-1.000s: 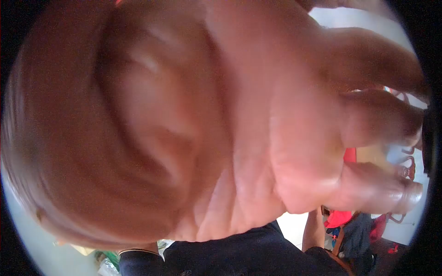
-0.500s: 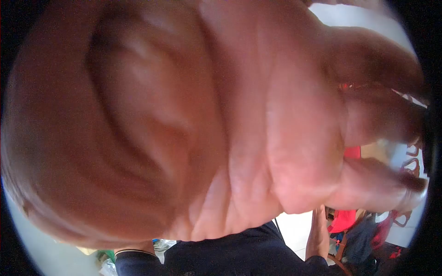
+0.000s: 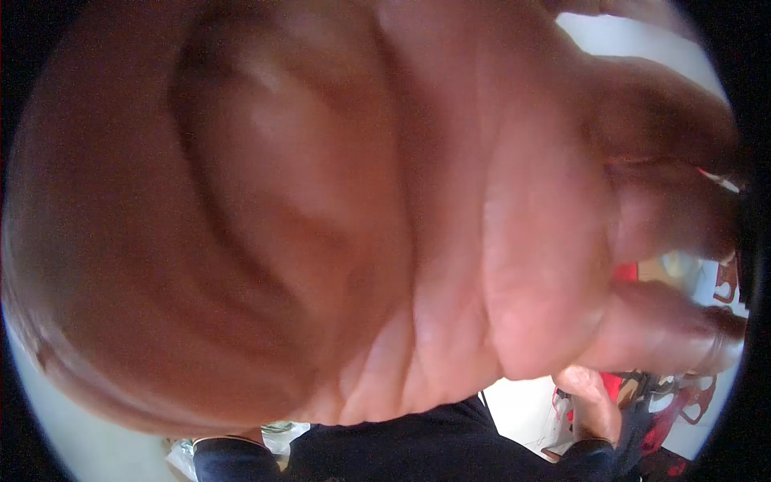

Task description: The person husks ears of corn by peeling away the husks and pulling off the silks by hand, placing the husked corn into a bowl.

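My left hand (image 3: 450, 209) fills most of the view, very close to the camera, with its palm towards the lens. Its fingers stretch to the right edge with gaps between them, and the fingertips reach the dark rim there. No object shows in the palm. Low at the right, my right hand (image 3: 586, 386) is small and partly covered by the left one; its fingers cannot be made out. Below the palm is my dark shirt (image 3: 385, 442).
A white surface (image 3: 518, 414) lies beside the shirt. Brown curved shapes (image 3: 699, 399) and a red item (image 3: 625, 273) show at the right. Clear plastic (image 3: 281, 438) sits at the lower left. Dark cloth is near the right arm.
The left palm has shifted slightly right and still covers the view. My right hand has come into sight at the lower right, where only the forearm showed before.
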The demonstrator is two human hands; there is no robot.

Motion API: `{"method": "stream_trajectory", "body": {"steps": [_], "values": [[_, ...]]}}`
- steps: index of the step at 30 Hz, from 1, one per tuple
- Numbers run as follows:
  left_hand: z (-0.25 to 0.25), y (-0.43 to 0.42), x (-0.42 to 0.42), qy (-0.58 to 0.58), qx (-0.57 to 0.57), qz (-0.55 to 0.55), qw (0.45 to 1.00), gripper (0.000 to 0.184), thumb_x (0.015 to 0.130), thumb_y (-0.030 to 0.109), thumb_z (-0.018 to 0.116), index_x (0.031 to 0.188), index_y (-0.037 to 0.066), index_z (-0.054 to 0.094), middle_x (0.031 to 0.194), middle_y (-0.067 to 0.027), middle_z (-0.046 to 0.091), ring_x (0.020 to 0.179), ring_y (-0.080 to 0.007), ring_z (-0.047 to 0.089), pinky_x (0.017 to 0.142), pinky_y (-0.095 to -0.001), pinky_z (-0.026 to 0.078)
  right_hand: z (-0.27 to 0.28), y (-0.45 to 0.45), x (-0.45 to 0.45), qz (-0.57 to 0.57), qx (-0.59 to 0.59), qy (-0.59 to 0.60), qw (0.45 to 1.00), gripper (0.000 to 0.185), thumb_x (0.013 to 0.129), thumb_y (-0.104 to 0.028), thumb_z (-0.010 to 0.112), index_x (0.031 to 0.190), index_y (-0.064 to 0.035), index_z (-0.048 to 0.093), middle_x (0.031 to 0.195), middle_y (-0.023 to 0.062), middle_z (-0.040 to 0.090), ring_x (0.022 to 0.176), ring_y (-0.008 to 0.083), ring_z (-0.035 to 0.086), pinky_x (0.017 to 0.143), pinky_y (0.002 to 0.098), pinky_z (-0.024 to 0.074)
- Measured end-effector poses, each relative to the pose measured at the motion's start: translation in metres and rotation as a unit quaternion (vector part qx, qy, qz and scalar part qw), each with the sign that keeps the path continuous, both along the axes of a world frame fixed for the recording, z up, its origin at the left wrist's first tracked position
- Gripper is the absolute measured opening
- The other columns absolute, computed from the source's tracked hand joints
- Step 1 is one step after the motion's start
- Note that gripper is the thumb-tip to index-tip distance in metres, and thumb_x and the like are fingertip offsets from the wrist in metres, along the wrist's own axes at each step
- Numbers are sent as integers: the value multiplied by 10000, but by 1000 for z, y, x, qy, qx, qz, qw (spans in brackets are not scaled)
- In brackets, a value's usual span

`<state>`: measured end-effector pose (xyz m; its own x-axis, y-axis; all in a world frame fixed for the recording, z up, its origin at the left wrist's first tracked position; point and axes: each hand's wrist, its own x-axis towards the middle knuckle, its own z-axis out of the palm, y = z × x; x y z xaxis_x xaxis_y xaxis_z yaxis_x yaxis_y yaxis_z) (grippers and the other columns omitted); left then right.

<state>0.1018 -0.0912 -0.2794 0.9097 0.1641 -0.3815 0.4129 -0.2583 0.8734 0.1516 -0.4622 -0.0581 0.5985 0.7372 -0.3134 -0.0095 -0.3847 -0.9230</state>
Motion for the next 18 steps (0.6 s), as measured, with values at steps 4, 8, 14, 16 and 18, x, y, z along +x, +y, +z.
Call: {"method": "stream_trajectory", "body": {"steps": [4,8,14,16,18], "values": [[31,-5,-11,-59,-103,68,991,866,1040,604,317,1580,-41,112,1616,-293,199,1473,-457,278,1154,-561,364,27,31,17,132,-42,-46,989,281,1014,-317,621,1028,-39,656,871,9,646,744,90,591,666,281,484],[44,-12,-34,-88,-155,94,980,864,1040,603,317,1580,-40,112,1616,-292,200,1472,-456,280,1152,-559,367,55,50,-10,188,-26,-64,980,238,998,-266,640,936,-37,656,879,28,666,736,101,607,640,275,494],[49,-40,-20,-108,-184,120,970,863,1041,602,317,1580,-39,111,1616,-290,202,1471,-455,283,1149,-557,373,99,31,4,310,38,-145,939,248,1000,-232,627,973,12,662,853,50,684,711,116,614,619,301,534],[57,-44,-17,-131,-204,130,961,862,1041,602,316,1580,-39,111,1616,-290,203,1471,-455,284,1148,-557,375,101,34,5,318,83,-174,928,242,991,-221,634,965,19,654,847,64,673,706,137,614,610,310,529],[65,-42,-16,-149,-221,139,954,861,1041,601,316,1580,-38,111,1616,-290,204,1470,-455,285,1147,-556,376,97,40,6,316,130,-201,918,236,982,-210,640,958,25,646,840,77,662,702,158,613,601,319,524]]}}
